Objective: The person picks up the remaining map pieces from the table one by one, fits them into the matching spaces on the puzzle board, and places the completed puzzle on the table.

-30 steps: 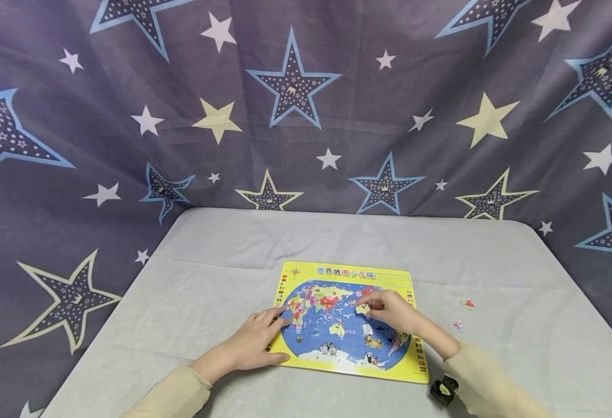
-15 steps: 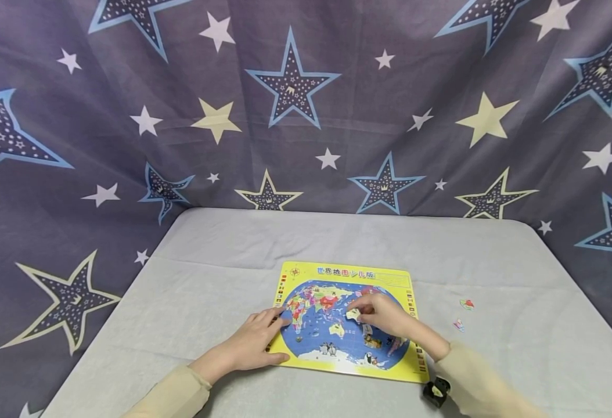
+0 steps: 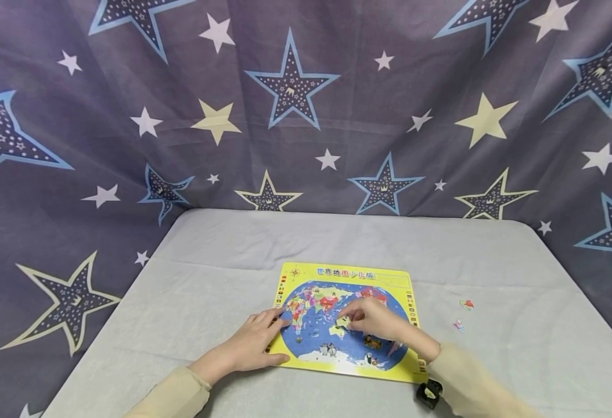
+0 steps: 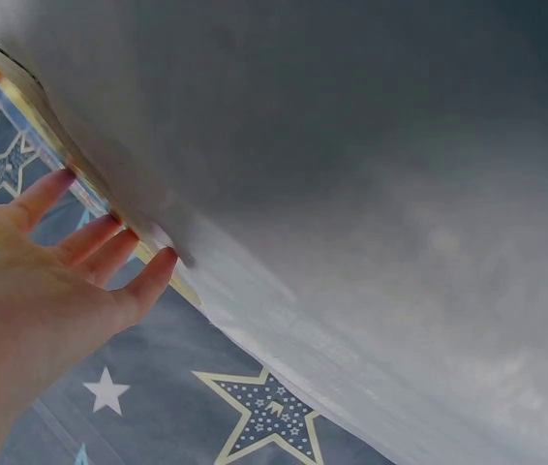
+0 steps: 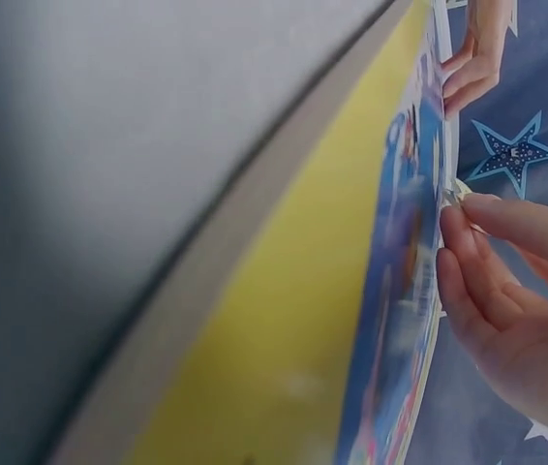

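A yellow-bordered world map puzzle board (image 3: 358, 374) lies flat on the table. My right hand (image 3: 376, 318) pinches a small pale yellow puzzle piece (image 3: 343, 321) between thumb and fingers. The piece is close over the middle of the map, just above the yellow Australia shape (image 3: 336, 331). In the right wrist view its thin edge shows at the fingertips. My left hand (image 3: 251, 342) rests at the board's left edge, fingers spread and relaxed over the border. The left wrist view shows those fingers (image 4: 148, 281) along the board's side.
Two small colourful puzzle pieces lie on the table right of the board, one red and green (image 3: 467, 304), the other pinkish (image 3: 459, 325). A grey cloth (image 3: 222, 244) covers the table. Behind it hangs a dark curtain (image 3: 306, 151) printed with stars.
My right hand has moved left and slightly down across the map, carrying the pale yellow piece toward the Australia shape. The left hand and the board have stayed in place.
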`<state>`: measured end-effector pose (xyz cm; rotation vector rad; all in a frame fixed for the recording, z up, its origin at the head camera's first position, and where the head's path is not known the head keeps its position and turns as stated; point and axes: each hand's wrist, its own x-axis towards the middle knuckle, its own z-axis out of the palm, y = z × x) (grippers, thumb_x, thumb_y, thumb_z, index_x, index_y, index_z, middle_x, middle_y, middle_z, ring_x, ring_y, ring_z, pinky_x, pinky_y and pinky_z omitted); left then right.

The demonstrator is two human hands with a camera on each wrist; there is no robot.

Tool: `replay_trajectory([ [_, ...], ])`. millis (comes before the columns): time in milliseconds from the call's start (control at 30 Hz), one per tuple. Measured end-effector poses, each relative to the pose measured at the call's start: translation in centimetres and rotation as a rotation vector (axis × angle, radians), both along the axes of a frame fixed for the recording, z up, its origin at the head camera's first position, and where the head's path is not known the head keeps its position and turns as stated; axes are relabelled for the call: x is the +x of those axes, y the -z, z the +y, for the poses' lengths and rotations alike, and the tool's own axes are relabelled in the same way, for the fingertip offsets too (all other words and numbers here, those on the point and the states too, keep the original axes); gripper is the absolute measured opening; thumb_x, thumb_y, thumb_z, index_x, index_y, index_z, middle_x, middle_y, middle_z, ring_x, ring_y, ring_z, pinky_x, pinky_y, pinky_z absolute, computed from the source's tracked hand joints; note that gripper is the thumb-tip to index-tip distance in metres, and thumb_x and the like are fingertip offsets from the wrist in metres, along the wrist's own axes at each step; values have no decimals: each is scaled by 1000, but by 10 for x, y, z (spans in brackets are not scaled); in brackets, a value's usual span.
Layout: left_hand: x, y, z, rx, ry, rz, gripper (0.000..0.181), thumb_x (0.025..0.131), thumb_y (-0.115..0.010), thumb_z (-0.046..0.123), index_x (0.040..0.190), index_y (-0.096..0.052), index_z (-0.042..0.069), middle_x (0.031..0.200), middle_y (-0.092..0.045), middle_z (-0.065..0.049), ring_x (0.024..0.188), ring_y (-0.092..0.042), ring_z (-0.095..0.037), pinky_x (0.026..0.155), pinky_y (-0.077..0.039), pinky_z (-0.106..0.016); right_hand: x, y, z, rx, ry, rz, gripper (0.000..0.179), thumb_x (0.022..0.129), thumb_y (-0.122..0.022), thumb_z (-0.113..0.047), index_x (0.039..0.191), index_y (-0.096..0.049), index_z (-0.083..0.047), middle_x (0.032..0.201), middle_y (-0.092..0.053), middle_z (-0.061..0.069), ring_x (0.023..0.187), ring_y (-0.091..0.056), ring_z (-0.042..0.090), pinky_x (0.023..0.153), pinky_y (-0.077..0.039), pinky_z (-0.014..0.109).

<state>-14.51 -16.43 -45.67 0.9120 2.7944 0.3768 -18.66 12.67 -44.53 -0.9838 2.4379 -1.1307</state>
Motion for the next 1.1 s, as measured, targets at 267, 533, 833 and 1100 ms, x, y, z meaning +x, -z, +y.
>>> replay_trajectory([
  [267, 0, 0, 0, -2, -3, -4, 67, 79, -51, 56, 129, -43, 12, 139, -29, -13, 126, -28, -27, 99, -26, -45, 1, 0, -5, -15, -15, -43, 22, 78, -62, 0, 100, -67, -5, 90, -65, 6, 71, -57, 8, 62, -48, 20],
  [533, 0, 2, 0, -6, -4, 10, 68, 79, -51, 57, 129, -44, 11, 139, -29, -13, 126, -28, -28, 99, -26, -45, 1, 1, -10, 1, -15, -52, 21, 79, -62, -2, 99, -67, -5, 81, -64, 3, 63, -53, 5, 55, -46, 20],
  [833, 0, 1, 1, -4, 5, 16, 68, 79, -51, 57, 128, -44, 11, 138, -30, -14, 126, -29, -28, 98, -27, -46, 3, 1, -13, 11, -20, -41, 19, 80, -61, -2, 98, -67, -3, 80, -63, 3, 63, -52, 5, 56, -45, 19],
  [1100, 0, 1, 1, -13, 5, 22, 68, 79, -51, 57, 128, -44, 11, 139, -29, -14, 126, -28, -28, 99, -27, -45, 4, 0, -13, 32, -22, -29, 20, 80, -61, -2, 99, -67, -4, 83, -62, 3, 67, -52, 5, 59, -45, 19],
])
